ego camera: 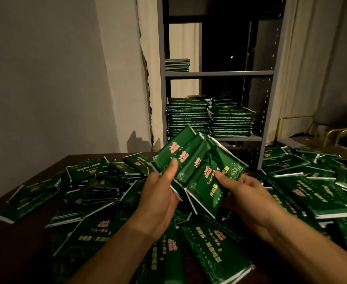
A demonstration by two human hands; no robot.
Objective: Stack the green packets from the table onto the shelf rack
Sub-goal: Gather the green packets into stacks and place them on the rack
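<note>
Both hands hold a fanned bunch of green packets above the table, in front of the shelf rack. My left hand grips the bunch's left edge, thumb on top. My right hand pinches the right side, thumb on the front packet. Many loose green packets with pink and gold print cover the dark table. The grey shelf rack stands behind the table. Its lower shelf carries two tall piles of packets. A short pile lies at the left of the upper shelf.
A cream curtain hangs left of the rack and another at the right. A grey chair with gold legs stands at the far right behind the table. A plain wall fills the left.
</note>
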